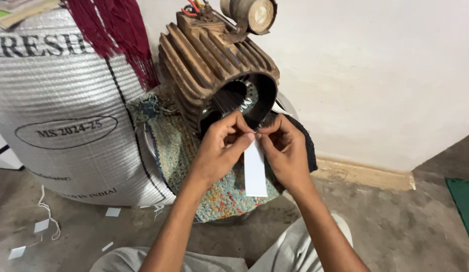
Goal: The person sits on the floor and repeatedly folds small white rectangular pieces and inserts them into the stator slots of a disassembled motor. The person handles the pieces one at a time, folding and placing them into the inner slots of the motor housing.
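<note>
White paper strip (pixel 255 171) hangs pinched at its top by left hand (pixel 222 146) and right hand (pixel 285 148), before the rusty motor housing (pixel 214 65).

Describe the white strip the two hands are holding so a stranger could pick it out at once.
Start at the rusty finned motor housing leaning on the big white woven sack. Just below its round opening, the left hand and right hand pinch the top of a white strip that hangs straight down. Unlike the small white scraps on the floor, it is long, narrow and held up.
</note>
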Demonstrator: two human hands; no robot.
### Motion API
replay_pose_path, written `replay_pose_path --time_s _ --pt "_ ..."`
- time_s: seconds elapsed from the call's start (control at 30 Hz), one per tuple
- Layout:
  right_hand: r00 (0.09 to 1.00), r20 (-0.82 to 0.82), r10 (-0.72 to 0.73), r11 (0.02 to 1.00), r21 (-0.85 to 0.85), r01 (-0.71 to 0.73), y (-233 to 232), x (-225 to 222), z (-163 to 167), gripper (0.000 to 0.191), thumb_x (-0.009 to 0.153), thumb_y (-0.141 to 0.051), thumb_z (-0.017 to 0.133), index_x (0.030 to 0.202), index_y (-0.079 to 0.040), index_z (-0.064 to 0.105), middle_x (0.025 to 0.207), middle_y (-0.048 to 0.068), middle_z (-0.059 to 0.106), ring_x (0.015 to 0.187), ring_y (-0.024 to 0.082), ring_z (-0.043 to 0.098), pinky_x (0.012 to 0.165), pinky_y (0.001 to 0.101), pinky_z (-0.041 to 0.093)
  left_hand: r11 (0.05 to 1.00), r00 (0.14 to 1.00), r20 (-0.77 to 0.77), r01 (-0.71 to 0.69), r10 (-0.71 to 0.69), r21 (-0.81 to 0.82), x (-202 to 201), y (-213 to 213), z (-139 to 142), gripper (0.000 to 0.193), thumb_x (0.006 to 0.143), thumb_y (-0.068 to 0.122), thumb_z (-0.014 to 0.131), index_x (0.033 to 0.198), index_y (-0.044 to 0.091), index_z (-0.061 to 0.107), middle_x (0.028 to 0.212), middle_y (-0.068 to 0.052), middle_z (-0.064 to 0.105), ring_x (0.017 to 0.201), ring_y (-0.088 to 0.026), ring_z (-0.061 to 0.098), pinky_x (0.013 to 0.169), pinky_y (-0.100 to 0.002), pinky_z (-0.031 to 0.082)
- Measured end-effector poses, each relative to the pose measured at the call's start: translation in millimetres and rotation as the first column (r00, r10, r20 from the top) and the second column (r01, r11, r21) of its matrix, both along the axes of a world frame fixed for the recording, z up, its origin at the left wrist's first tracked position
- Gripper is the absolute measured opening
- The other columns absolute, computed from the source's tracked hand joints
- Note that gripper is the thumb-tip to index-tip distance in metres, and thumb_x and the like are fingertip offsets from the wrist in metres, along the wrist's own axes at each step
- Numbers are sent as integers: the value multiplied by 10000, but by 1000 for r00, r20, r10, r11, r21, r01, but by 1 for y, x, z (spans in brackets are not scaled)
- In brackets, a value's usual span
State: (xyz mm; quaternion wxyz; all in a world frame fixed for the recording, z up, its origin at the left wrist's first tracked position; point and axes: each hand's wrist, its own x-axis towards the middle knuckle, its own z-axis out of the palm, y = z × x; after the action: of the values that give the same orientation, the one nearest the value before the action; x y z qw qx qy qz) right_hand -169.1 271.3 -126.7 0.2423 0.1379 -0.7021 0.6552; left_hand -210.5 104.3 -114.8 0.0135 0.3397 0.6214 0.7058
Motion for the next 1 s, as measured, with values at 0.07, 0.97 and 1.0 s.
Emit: replay_pose_path --time_s 0.07,0.97,1.0 --pt "997 -18 -81 994 65 82 -3 3 -4 104 978 40 633 937 -30 567 917 -17 643 834 15 575 724 192 477 999 999 26 -17 18 -35 0 1 -1 86 975 68 643 940 21 579 821 -1 606 743 -42 541 643 -241 454" --pt "986 132 -104 993 68 96 -5 2 6 107 939 -27 713 1030 29 714 898 21 745 816 44 674 737 215 550 956 965 -142 -244 222 -160 10 -6 13 107 973 49 636 1031 -40 632 884 -142 763 798 -138 742 667 -294 556" --pt "988 103 -114 992 56 109 -7 2 4 105 951 -29 711 1037 32 713 906 28 745 817 46 670 732 216 545 957 961 -164 -248 223 -148 11 -6 13 112 974 51 637 1038 -41 633 887 -143 765 799 -139 747 671 -293 559"
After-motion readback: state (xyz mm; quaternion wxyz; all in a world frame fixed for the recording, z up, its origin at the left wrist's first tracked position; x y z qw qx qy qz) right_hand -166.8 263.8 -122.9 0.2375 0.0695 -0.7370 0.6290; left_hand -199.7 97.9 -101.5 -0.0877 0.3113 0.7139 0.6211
